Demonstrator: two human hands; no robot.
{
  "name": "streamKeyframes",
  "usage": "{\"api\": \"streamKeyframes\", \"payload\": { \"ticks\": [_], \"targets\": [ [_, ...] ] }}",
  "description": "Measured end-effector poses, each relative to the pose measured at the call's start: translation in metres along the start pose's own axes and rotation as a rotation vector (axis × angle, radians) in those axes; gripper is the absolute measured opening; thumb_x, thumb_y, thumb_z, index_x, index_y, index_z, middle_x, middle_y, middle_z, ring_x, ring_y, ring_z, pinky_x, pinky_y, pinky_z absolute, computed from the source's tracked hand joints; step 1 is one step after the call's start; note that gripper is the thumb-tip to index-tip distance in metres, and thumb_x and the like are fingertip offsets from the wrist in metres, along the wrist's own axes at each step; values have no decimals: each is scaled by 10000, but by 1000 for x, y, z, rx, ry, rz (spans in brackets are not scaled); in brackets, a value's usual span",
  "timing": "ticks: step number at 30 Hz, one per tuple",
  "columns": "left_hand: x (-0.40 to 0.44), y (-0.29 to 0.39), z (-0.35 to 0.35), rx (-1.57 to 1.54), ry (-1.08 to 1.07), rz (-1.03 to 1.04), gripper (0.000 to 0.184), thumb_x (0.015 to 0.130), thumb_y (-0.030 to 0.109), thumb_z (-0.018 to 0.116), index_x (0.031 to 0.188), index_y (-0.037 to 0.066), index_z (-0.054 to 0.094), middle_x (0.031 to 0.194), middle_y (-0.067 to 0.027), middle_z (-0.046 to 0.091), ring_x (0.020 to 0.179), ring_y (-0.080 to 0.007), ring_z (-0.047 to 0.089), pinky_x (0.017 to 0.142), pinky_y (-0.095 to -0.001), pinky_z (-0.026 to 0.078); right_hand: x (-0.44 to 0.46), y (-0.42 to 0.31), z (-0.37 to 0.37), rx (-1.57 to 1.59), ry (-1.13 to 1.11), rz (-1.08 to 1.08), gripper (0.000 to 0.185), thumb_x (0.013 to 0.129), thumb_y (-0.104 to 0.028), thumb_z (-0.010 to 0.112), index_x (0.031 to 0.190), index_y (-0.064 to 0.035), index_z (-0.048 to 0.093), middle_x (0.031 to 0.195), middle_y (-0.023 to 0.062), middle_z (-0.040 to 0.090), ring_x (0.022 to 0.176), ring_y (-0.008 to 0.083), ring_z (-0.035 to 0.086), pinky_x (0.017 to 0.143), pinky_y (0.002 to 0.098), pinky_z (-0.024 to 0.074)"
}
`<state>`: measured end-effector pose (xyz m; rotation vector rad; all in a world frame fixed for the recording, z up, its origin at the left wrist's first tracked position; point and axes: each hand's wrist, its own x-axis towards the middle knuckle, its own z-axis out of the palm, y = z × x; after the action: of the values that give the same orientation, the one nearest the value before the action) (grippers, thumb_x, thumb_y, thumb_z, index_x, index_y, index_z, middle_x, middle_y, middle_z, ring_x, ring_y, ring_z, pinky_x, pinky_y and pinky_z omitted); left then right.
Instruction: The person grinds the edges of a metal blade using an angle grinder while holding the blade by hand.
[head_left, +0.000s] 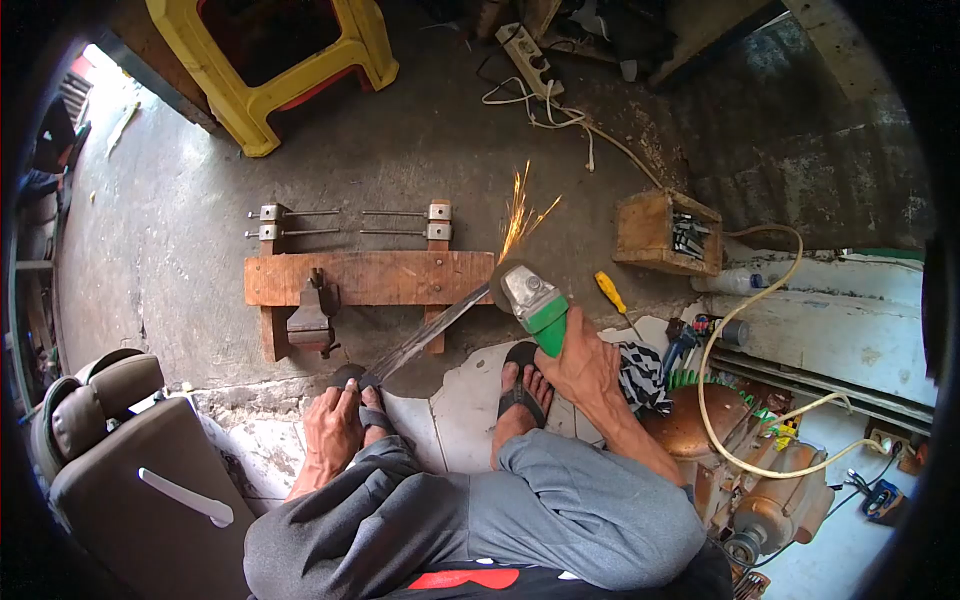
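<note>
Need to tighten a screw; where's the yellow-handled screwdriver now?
In the head view, the yellow-handled screwdriver lies on the floor to the person's right, between the green angle grinder and the wooden box.

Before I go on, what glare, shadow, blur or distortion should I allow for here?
Head view: fisheye bending, black corners; daylight washes out the floor at upper left; the area behind the power strip sinks into shadow; the angle grinder's disc is a dim blur, its sparks smear into streaks; right hand and left hand look fairly sharp.
</note>
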<state>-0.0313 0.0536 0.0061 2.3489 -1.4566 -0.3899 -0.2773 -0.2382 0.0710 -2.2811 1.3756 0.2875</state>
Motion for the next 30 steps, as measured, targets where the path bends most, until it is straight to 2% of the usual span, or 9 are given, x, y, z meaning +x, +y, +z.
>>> {"api": "streamKeyframes", "payload": {
  "ticks": [3, 10, 13, 15, 19, 21, 25, 28, 30],
  "targets": [
    [0, 3, -2, -24, -5, -8, 266, 898, 58, 671, 1163, 39, 686, 798, -125, 580, 711, -325, 610, 621, -424, 486, 3, -4, 2, -38, 85, 55, 627, 802, -263, 702, 1283, 34, 432, 1020, 335, 653, 846, 521, 682, 712, 588, 549],
    [2, 4, -1, -19, -15, 7, 236, 906, 56, 666, 1140, 38, 688, 801, -126, 594, 712, -322, 616, 622, -427, 491, 0, -9, 3, -68, 28, -35, 679, 799, -261, 723, 1323, 47, 421, 1029, 323, 644, 842, 507, 690, 693, 588, 549],
    [-1, 3, 1, -26, -14, -5, 231, 903, 59, 672, 1133, 47, 691, 806, -121, 602, 720, -316, 622, 626, -423, 494, 2, -8, 9, -70, 112, 20, 682, 795, -260, 732, 1328, 43, 432, 1045, 312, 641, 839, 494, 695, 694, 583, 554],
    [-1, 2, 3, -20, -32, 0, 234, 901, 59, 673, 1135, 49, 689, 814, -123, 609, 728, -321, 625, 629, -424, 497, 1, -10, 3, -142, 113, 4, 733, 811, -256, 736, 1392, 46, 407, 1035, 285, 627, 803, 459, 709, 674, 534, 579],
    [2, 3, 5, -20, -13, 7, 220, 905, 68, 677, 1123, 42, 684, 804, -129, 595, 720, -326, 619, 624, -429, 493, -3, -15, 10, -132, 64, -88, 764, 800, -257, 771, 1401, 40, 405, 1047, 276, 628, 814, 441, 715, 673, 520, 581],
    [-2, 5, 2, -21, -22, -9, 208, 910, 74, 676, 1115, 41, 683, 801, -130, 590, 715, -327, 617, 620, -433, 491, 0, -15, 14, -121, 134, -60, 784, 787, -259, 803, 1399, 37, 412, 1062, 277, 625, 822, 432, 718, 678, 508, 585],
    [3, 6, 3, -61, -28, -1, 228, 918, 84, 672, 1141, 42, 686, 802, -132, 586, 704, -332, 610, 610, -442, 490, 1, -19, 5, -148, 123, -16, 760, 768, -250, 781, 1382, 28, 429, 1075, 284, 632, 867, 455, 705, 707, 529, 581],
    [1, 6, 2, -63, -32, -22, 266, 933, 89, 653, 1192, 38, 691, 839, -144, 611, 714, -343, 620, 615, -446, 495, -6, -25, 12, -159, 90, -118, 761, 773, -225, 780, 1395, 24, 418, 1053, 270, 625, 850, 449, 701, 708, 520, 578],
    [2, 6, 1, -44, -20, -12, 251, 919, 84, 661, 1165, 40, 685, 810, -125, 587, 703, -323, 612, 611, -430, 494, -1, -23, 14, -150, 103, -89, 769, 770, -222, 784, 1400, 26, 419, 1053, 269, 625, 846, 445, 702, 702, 516, 580]
  ]
}}
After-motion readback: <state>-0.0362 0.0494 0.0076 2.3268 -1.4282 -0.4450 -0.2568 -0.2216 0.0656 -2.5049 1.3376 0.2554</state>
